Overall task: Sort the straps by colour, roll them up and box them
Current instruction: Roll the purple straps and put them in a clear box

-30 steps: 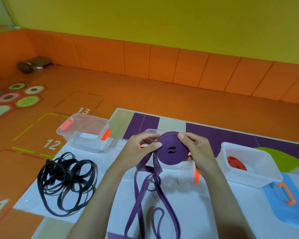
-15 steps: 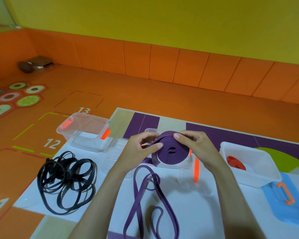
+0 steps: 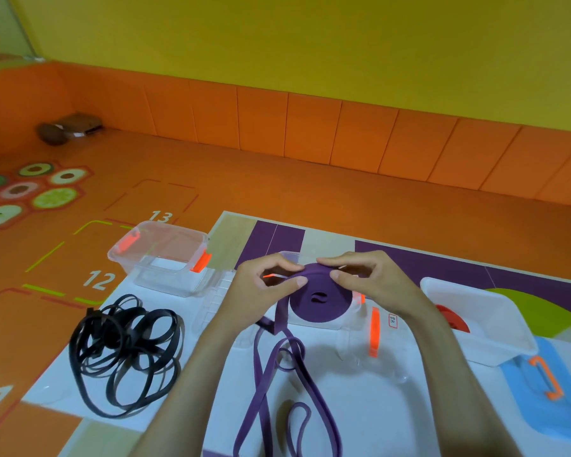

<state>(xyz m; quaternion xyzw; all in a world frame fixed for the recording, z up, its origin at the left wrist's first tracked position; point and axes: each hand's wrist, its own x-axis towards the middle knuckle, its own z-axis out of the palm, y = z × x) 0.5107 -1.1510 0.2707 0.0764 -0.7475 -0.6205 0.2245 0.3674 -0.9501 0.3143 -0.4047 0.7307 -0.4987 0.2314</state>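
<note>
Purple strap roll (image 3: pixel 320 303), pinched between left hand (image 3: pixel 261 291) and right hand (image 3: pixel 373 285), lower and flatter than before

Purple strap (image 3: pixel 320 300) half rolled above the middle box (image 3: pixel 345 321)
Its loose tail (image 3: pixel 264 384) trails near; black straps (image 3: pixel 126 347) lie tangled at left; a red roll (image 3: pixel 452 319) sits in the right box (image 3: pixel 488 351)

Left box (image 3: pixel 172 278): far left corner of the table (image 3: pixel 376 407), behind the tangle of straps (image 3: pixel 126 351).
Middle box (image 3: pixel 320 324): centre, behind the hands.
Roll (image 3: pixel 320 298): pinched between left hand (image 3: pixel 261 291) and right hand (image 3: pixel 373 285), over the middle box.
Loose strap (image 3: pixel 264 384): trails from the roll to the near edge.
Right box (image 3: pixel 495 334): right of the hands, a rolled strap (image 3: pixel 452 319) inside.
Lid (image 3: pixel 548 380): before the right box.
</note>
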